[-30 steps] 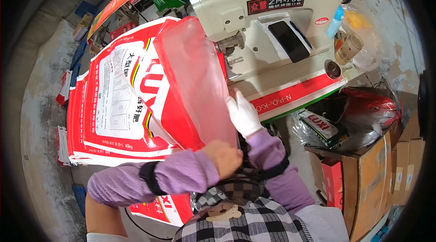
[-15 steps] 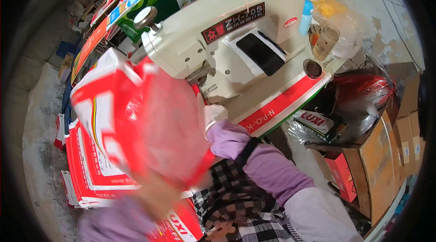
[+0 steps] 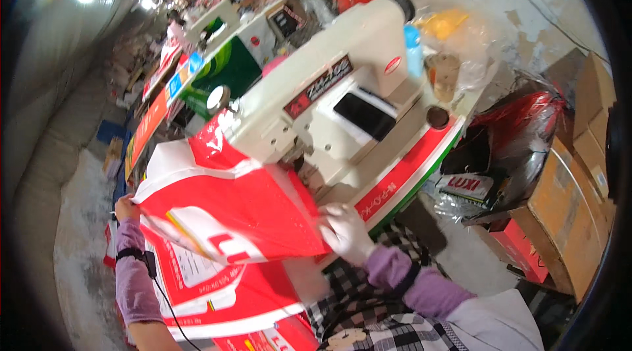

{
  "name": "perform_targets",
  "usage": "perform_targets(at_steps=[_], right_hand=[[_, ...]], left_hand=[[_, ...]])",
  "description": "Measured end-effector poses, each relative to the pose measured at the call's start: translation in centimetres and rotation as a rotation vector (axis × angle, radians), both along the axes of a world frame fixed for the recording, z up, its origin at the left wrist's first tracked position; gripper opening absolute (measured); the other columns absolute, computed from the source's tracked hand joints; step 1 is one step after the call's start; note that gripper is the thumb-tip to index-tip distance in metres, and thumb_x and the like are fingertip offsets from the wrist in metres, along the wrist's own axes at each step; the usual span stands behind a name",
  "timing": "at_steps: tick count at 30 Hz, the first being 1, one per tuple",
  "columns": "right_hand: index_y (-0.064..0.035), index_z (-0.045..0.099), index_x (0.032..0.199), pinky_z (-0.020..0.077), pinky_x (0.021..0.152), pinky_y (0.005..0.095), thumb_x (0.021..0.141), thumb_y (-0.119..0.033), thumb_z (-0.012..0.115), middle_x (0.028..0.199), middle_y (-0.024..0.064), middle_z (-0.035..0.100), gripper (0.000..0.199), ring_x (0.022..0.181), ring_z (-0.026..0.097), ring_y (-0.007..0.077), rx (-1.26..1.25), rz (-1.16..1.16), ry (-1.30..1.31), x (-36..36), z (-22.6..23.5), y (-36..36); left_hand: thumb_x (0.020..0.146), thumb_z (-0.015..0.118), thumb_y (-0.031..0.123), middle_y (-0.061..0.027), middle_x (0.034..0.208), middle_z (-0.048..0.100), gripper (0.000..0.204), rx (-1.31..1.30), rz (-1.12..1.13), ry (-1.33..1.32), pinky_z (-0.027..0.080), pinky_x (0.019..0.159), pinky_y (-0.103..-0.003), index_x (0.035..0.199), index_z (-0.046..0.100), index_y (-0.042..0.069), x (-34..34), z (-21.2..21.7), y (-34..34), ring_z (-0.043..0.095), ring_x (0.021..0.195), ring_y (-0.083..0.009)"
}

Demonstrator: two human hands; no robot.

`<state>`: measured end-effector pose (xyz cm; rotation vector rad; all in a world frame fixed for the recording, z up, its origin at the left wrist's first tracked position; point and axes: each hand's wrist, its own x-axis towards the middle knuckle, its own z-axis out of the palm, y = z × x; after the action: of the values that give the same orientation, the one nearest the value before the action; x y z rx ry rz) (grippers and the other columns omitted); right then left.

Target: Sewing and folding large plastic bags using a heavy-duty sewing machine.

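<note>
The bag (image 3: pixel 247 219) (red and white, one piece) extends between the two hands, in front of the machine (image 3: pixel 322 104). Its left corner is at the left hand (image 3: pixel 125 208); its right edge is at the right hand (image 3: pixel 343 232). The far side of the bag reaches the head of the machine; the head hides the exact contact there.

Left hand: bare, closed on the corner of the bag. The left forearm rises steeply from the lower edge, in a purple sleeve (image 3: pixel 136 285) with a black band (image 3: pixel 130 253) near the wrist. A thin cable (image 3: pixel 168 305) runs down from the band.

Right hand: white-gloved, fingers bent against the edge of the bag, beside the front of the machine. Whether the fingers pinch the edge or only press on it cannot be told. The right forearm enters from the lower right and slants up and left.

A stack (image 3: pixel 230 305) of similar bags lies beneath, partly covered by the bag. The apron (image 3: pixel 368 288) is checked and lies between the forearms.

On the machine rests a phone (image 3: pixel 364 114). A blue bottle (image 3: pixel 413 50) and a jar (image 3: pixel 442 78) stand toward its far end. To the right are a plastic-wrapped heap (image 3: pixel 520 130) and a carton (image 3: pixel 556 203), both well apart from the bag.
</note>
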<state>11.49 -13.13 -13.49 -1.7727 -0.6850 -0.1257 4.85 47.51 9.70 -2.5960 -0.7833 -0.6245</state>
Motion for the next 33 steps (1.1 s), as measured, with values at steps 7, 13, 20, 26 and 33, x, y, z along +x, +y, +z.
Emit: perform_targets(at_steps=[7,13,20,26,33], right_hand=[[-0.0083,0.064,0.111,0.0283,0.104,0.0475,0.086,-0.027,0.065,0.113,0.014,0.061,0.031,0.11,0.051,0.0333,0.083,0.283,-0.2,-1.9,7.9,-1.2],[-0.007,0.062,0.117,0.0373,0.1,0.0467,0.092,-0.033,0.057,0.113,0.0161,0.059,0.036,0.118,0.047,0.0341,0.188,0.623,0.209,-10.5,3.4,-0.1],[-0.0042,0.064,0.102,0.049,0.083,0.0414,0.093,-0.032,0.053,0.097,0.015,0.064,0.032,0.098,0.058,0.0323,-0.071,0.611,0.163,-10.7,1.0,-1.5],[-0.0025,0.061,0.068,0.047,0.059,0.043,0.088,-0.032,0.057,0.064,0.0149,0.057,0.036,0.067,0.058,0.0338,-0.335,0.501,0.14,-8.9,0.1,-4.7],[-0.0019,0.055,0.058,0.0449,0.057,0.0412,0.087,-0.03,0.059,0.061,0.0132,0.052,0.041,0.062,0.056,0.0311,-0.132,0.475,0.211,-8.6,4.1,-4.8]], left_hand=[[0.082,0.062,0.003,-0.0089,0.097,0.066,0.021,-0.746,-1.046,-0.978,0.051,0.077,-0.034,0.104,0.064,0.004,-7.3,17.7,1.4,0.062,0.09,-0.0207],[0.089,0.049,0.015,-0.0122,0.105,0.062,0.024,-0.335,-0.094,-0.369,0.046,0.09,-0.039,0.103,0.063,0.001,-26.6,10.4,-3.7,0.058,0.1,-0.0272],[0.084,0.055,0.013,-0.013,0.112,0.06,0.035,-0.456,-1.384,0.098,0.04,0.101,-0.047,0.119,0.054,0.006,-5.1,-4.4,-52.4,0.054,0.113,-0.0281],[0.082,0.06,0.01,-0.0121,0.123,0.051,0.044,-0.618,-0.816,0.189,0.036,0.106,-0.044,0.125,0.053,0.011,7.8,-19.4,-44.4,0.048,0.119,-0.0293],[0.08,0.066,0.008,-0.0173,0.145,0.036,0.044,-0.949,-0.787,-0.149,0.029,0.111,-0.041,0.123,0.059,0.016,7.8,-25.7,-34.7,0.039,0.13,-0.0351]])
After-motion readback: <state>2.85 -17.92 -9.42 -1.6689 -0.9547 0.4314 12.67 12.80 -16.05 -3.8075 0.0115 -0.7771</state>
